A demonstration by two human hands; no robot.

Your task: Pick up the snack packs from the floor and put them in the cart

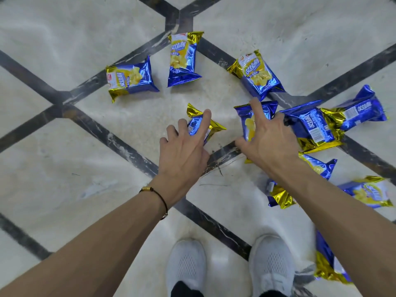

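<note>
Two targets in play.

Crinkled blue-and-gold foil snack pack [198, 125] is on the floor just ahead of the left hand [184, 148], slightly to its right. Fingers are spread and mostly straight, index laid across the pack's top, not curled round it. Thumb is hidden, so can't confirm a pinch. The pack's near part is under the fingers. Axis looks skewed, gold ends far-left and near-right.

Blue foil snack pack with a yellow chip print [248, 123] lies under the right hand [270, 140]. Long axis runs near-to-far, roughly in line with the forearm: serrated blue seal at the far end by the index tip, gold end poking out below the wrist. Thumb sits at its left edge and index runs along the top. The other fingers drop over the right side toward the neighbouring blue pack with a white label panel [308, 125]; touching or not, can't tell. Hand is draped over it, not clamped.

Judgement: the grip goes across the width, thumb against fingers. Risk is snagging the neighbour. Each hand is nearest its own pack, no crossing needed.

Further out are the far-left pack [130, 80], far-middle pack [184, 58] and far-right pack [257, 73], with more scattered right of the right forearm. Pale marble floor with dark inlay stripes [64, 136], white mesh trainers [186, 264], dark cord bracelet [156, 194] on the left wrist. Cart not in view. Looks early: most packs are on the floor.
</note>
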